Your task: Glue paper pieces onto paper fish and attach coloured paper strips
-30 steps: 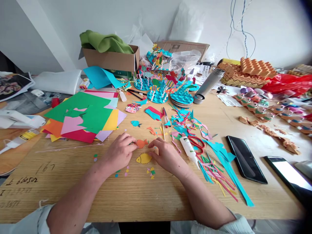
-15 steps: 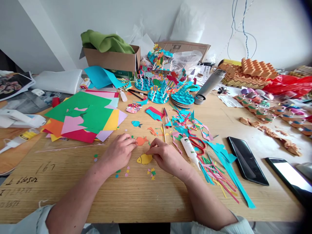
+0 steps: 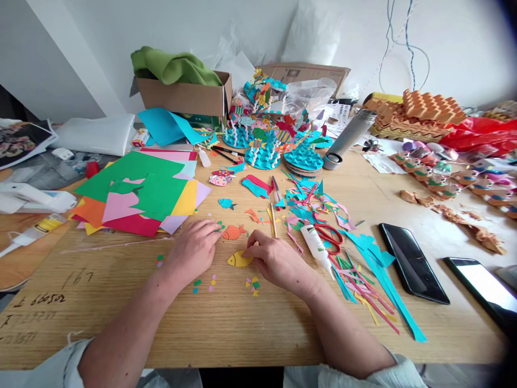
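Hands over paper cut-outs: we are looking down on a wooden worktop point(image 3: 262, 337), where the yellow paper fish point(image 3: 236, 260) is lying between our two hands, nearer the front edge than the back. Our right hand point(image 3: 277, 261) is resting with thumb and forefinger close together at the fish's tail; we cannot tell whether they are pinching the paper or merely pressing it. Our left hand point(image 3: 194, 247) is reaching in from the left edge, palm down with fingers bent, its tips just beside the orange paper fish point(image 3: 233, 233); hidden undersides are keeping its grip from us. Small paper dots point(image 3: 213, 277) are lying towards the front edge, while the glue bottle point(image 3: 315, 247) is lying towards the right edge, beside the red scissors point(image 3: 333, 240). We are judging the step in hand to be fingertip work at the yellow fish's tail; the next move, we are supposing, is calling for light, exact pressure, thin paper being liable to slide or crease.
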`<state>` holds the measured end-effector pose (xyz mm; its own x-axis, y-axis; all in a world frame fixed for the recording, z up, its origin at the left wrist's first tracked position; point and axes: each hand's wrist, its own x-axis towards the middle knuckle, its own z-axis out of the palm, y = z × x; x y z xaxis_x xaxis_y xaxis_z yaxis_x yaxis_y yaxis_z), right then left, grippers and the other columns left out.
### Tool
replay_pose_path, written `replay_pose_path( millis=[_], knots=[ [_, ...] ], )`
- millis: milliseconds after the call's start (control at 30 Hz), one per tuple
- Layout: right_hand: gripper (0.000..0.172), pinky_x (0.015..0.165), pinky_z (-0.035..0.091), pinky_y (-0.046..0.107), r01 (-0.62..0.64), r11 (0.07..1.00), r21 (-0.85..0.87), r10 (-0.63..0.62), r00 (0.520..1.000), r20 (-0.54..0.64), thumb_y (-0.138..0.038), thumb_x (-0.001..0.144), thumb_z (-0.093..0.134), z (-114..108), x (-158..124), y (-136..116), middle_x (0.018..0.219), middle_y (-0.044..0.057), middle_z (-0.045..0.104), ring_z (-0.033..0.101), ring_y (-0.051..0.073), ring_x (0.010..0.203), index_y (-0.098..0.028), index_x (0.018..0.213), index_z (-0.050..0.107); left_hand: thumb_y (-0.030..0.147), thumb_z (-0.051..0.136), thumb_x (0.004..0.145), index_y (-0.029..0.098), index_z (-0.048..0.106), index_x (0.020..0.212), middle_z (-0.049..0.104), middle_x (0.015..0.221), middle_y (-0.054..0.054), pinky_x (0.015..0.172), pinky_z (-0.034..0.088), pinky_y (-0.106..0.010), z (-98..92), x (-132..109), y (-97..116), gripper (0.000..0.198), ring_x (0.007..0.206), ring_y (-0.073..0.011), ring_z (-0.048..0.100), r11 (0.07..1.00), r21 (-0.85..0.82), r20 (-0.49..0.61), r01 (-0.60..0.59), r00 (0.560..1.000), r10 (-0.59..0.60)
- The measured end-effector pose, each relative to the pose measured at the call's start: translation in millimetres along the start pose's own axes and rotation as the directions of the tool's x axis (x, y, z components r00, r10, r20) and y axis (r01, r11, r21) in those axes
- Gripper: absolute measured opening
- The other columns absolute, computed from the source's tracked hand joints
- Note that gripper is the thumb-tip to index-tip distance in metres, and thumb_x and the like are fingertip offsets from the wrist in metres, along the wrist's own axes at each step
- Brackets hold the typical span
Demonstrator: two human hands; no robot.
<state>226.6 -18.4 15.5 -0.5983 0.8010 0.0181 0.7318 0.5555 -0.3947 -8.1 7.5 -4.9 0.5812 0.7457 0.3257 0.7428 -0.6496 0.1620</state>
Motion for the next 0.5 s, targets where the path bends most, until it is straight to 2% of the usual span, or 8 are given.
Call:
replay_pose_path(
  millis=[233,367,500],
  knots=[
    [0.037,0.076,0.050,0.030,-0.010,1.000,-0.011,0.008,0.982,-0.190,0.001,0.082,0.049,0.5,2.3,5.0,0.099,0.008,0.063,0.059,0.020,0.092,-0.020,0.096,0.075,0.000,0.047,0.081,0.017,0.071,0.113,0.069,0.121,-0.008,0.104,0.046,-0.048,-0.6,-0.5,1.3,0.043,0.121,-0.0276,0.055,1.000,0.006,-0.018,-0.009,1.000,0.009],
    [0.037,0.078,0.050,0.034,0.015,1.000,-0.015,-0.018,0.969,-0.247,0.001,0.083,0.048,0.0,2.9,4.5,0.097,0.009,0.063,0.057,0.022,0.093,-0.020,0.101,0.073,-0.002,0.047,0.080,0.017,0.070,0.113,0.069,0.121,-0.007,0.104,0.047,-0.047,-1.9,-0.2,5.6,0.045,0.122,-0.0268,0.053,0.997,-0.035,0.005,-0.071,0.997,0.071],
    [0.035,0.077,0.049,0.035,-0.008,0.999,0.044,0.025,0.918,-0.395,-0.005,0.090,0.046,-6.5,1.8,4.2,0.095,0.009,0.064,0.057,0.022,0.088,-0.019,0.115,0.066,-0.003,0.046,0.080,0.019,0.069,0.116,0.069,0.119,-0.006,0.102,0.049,-0.046,-2.0,-0.3,7.1,0.048,0.123,-0.0263,0.051,0.993,-0.075,0.024,-0.091,0.995,0.093]
  ],
)
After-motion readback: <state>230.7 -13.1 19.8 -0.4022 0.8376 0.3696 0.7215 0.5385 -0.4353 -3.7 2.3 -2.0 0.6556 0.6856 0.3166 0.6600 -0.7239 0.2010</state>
